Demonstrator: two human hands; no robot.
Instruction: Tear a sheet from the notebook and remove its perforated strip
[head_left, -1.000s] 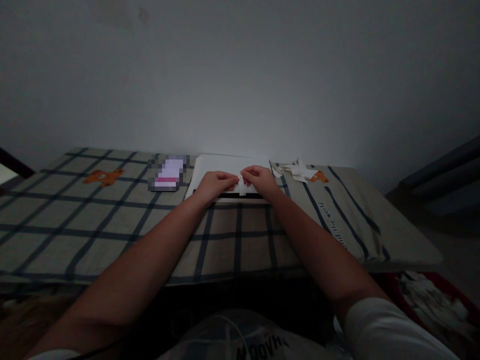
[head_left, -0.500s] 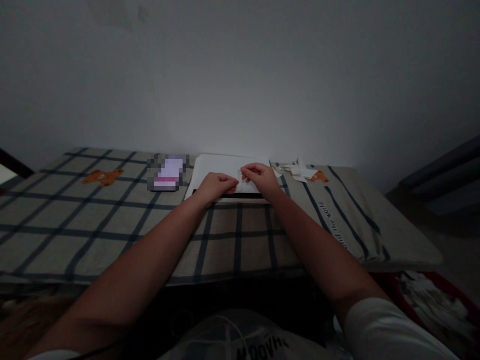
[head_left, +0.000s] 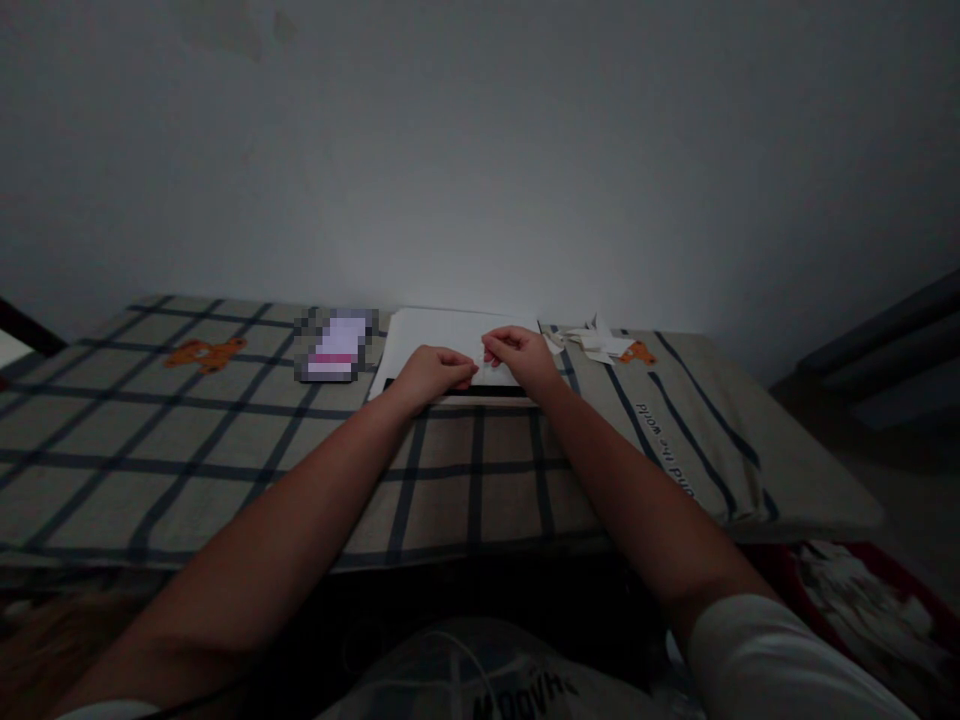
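Both arms reach forward over a table covered with a checked cloth [head_left: 225, 430]. My left hand [head_left: 431, 368] and my right hand [head_left: 521, 358] meet over a white sheet of paper [head_left: 442, 335] that lies on a dark-edged pad at the far side. Between the fingertips of both hands is a small white piece of paper [head_left: 480, 360], pinched by each hand. The room is dim and the small piece is hard to make out.
A blurred pink and white rectangle [head_left: 336, 345] lies left of the white sheet. Several folded white paper pieces [head_left: 596, 342] lie to its right. A wall rises just behind the table. A red bin with white scraps [head_left: 862, 600] stands at the lower right.
The small paper piece hung down between my hands a second ago; now it is drawn up between the fingertips. Both hands have stayed in place over the white sheet.
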